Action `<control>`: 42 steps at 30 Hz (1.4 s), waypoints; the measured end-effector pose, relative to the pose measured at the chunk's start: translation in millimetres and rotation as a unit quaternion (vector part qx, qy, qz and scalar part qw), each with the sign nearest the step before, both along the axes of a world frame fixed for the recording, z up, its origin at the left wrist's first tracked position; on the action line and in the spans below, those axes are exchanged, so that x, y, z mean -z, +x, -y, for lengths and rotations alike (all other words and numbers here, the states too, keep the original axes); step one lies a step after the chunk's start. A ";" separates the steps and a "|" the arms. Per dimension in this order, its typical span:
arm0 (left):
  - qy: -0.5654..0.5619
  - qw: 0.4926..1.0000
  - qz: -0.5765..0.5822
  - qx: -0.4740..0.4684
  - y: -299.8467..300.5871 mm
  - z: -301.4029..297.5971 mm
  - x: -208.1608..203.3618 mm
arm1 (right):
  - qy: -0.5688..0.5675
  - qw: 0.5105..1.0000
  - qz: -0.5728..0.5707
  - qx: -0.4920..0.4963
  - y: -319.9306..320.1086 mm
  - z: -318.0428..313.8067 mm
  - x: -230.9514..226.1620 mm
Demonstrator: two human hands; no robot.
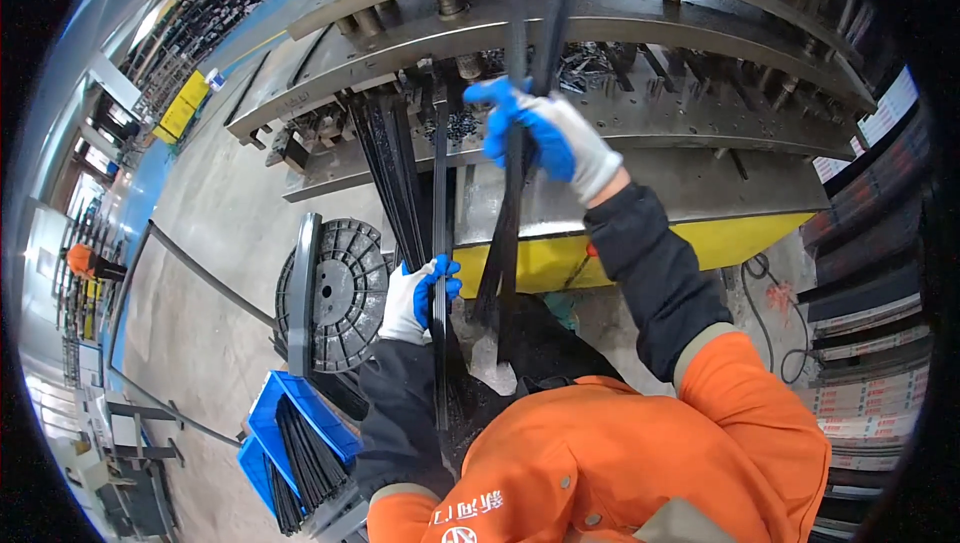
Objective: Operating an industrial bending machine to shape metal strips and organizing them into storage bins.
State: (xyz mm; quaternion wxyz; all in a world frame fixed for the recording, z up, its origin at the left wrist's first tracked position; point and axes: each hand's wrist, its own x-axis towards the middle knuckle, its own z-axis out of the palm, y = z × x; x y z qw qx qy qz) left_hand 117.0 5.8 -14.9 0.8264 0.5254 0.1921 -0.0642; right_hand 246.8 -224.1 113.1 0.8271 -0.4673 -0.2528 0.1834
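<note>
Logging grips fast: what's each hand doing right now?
Left hand: closed around one long black strip, held upright.
Right hand: closed around a bundle of black strips, raised before the press.

Gloved right hand point(545, 138) and left hand point(422, 295) clasp black strips point(513, 233) (before a press point(560, 33)).

Grey concrete floor point(215, 213), blue crates point(300, 423) of black strips point(305, 458), black reel point(335, 293)
</note>
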 end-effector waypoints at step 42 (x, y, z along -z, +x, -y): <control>-0.125 0.992 0.021 -0.021 -36.2 5.1 3.4 | -0.422 0.890 0.033 0.169 48.4 -91.7 95.7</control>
